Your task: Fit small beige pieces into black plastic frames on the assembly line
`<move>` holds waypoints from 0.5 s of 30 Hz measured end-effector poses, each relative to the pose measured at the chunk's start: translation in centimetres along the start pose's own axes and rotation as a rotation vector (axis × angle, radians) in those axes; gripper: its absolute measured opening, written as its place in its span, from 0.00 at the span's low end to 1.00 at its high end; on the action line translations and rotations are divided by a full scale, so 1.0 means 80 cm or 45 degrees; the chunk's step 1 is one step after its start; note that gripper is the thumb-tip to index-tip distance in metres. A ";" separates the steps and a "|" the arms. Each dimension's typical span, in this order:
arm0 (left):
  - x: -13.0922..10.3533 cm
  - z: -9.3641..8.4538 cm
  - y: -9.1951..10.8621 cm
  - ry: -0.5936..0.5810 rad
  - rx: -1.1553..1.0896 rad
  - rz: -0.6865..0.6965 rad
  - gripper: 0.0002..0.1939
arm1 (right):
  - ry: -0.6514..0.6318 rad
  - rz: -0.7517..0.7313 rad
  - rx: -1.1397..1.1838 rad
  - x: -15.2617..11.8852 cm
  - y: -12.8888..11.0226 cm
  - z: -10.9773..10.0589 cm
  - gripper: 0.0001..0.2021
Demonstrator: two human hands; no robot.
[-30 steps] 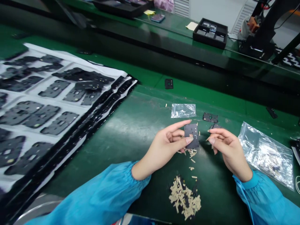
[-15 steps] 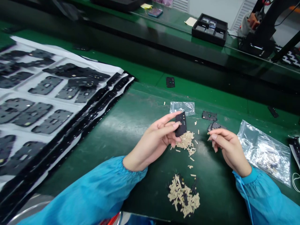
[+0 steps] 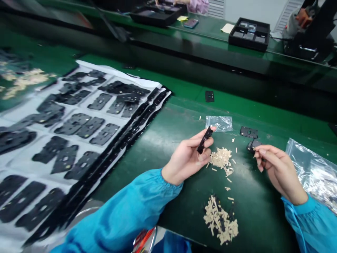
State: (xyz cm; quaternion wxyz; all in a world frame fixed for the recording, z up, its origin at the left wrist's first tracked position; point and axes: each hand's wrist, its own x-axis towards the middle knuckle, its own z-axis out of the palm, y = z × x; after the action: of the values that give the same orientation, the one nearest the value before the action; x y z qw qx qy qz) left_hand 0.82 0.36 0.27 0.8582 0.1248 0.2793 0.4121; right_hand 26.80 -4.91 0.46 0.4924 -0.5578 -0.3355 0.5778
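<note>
Tilted nearly edge-on, a thin black plastic plate point(image 3: 204, 140) is held between the thumb and fingers of my left hand point(image 3: 185, 158). My right hand point(image 3: 280, 170) is closed in a pinch beside some black plastic parts point(image 3: 253, 144); what sits at its fingertips, if anything, is too small to make out. Another black plate point(image 3: 249, 132) lies just behind those parts. Under and right of my left hand is a pile of small beige pieces point(image 3: 221, 157). A larger pile of beige strips mixed with black bits point(image 3: 221, 221) lies nearer to me.
On the left, stacked white trays point(image 3: 86, 138) carry many black plates. Clear plastic bags point(image 3: 223, 123) point(image 3: 313, 168) lie behind and at the right. One more black plate point(image 3: 210, 96) lies farther back. A raised shelf holds a black box point(image 3: 249, 34); a person's pink sleeve point(image 3: 198, 6) shows beyond.
My left hand has turned the black plate from showing its flat face to nearly edge-on. My right hand stays pinched near the black parts. The view has swung left, showing more trays.
</note>
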 end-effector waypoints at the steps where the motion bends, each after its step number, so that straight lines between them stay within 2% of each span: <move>1: 0.000 0.000 -0.001 -0.006 -0.001 -0.002 0.18 | -0.005 -0.002 -0.006 0.000 0.001 0.000 0.11; 11: -0.002 0.001 -0.004 -0.093 -0.059 -0.057 0.15 | -0.021 0.001 -0.015 -0.003 0.007 -0.002 0.12; 15: -0.001 0.005 -0.007 -0.084 -0.096 -0.030 0.12 | -0.023 -0.002 -0.034 -0.004 0.008 -0.002 0.13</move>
State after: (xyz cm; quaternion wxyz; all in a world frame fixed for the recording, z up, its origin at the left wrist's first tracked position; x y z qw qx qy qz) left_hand 1.37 -0.05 0.42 0.8759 0.1024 0.2367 0.4079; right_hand 26.78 -5.40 -0.06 0.4822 -0.5589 -0.3481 0.5778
